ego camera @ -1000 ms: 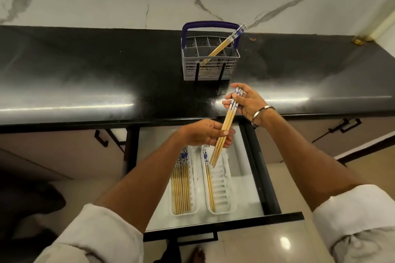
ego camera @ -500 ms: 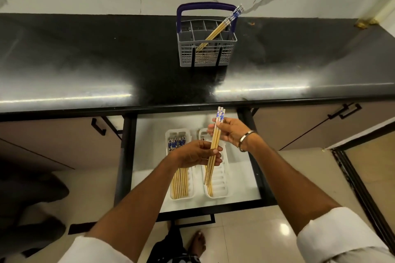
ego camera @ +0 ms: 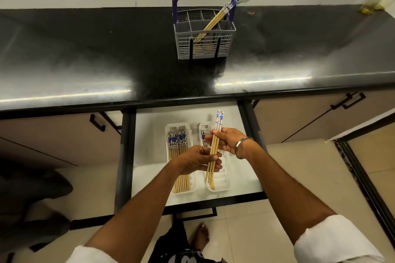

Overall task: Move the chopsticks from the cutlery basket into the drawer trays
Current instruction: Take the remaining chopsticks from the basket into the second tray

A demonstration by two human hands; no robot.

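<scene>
A bundle of bamboo chopsticks [ego camera: 216, 136] with blue-and-white tops is held over the open drawer [ego camera: 147, 156]. My right hand [ego camera: 229, 140] grips the bundle near its upper part, and my left hand [ego camera: 197, 159] pinches it lower down. The bundle hangs above the right white tray [ego camera: 224, 181], which holds a few chopsticks. The left white tray [ego camera: 190, 190] holds several chopsticks side by side. On the black counter stands the grey cutlery basket [ego camera: 204, 46] with a blue handle. More chopsticks [ego camera: 215, 19] lean in it towards the right.
The black countertop [ego camera: 85, 60] spans the view, with a marble wall behind. Closed cabinet doors with black handles [ego camera: 347, 100] flank the drawer. My bare foot [ego camera: 201, 236] is on the tiled floor below the drawer front. Dark shapes lie on the floor at left.
Both hands have carried the chopstick bundle down from the counter edge to just above the right tray. The view has tilted so the whole drawer shows.
</scene>
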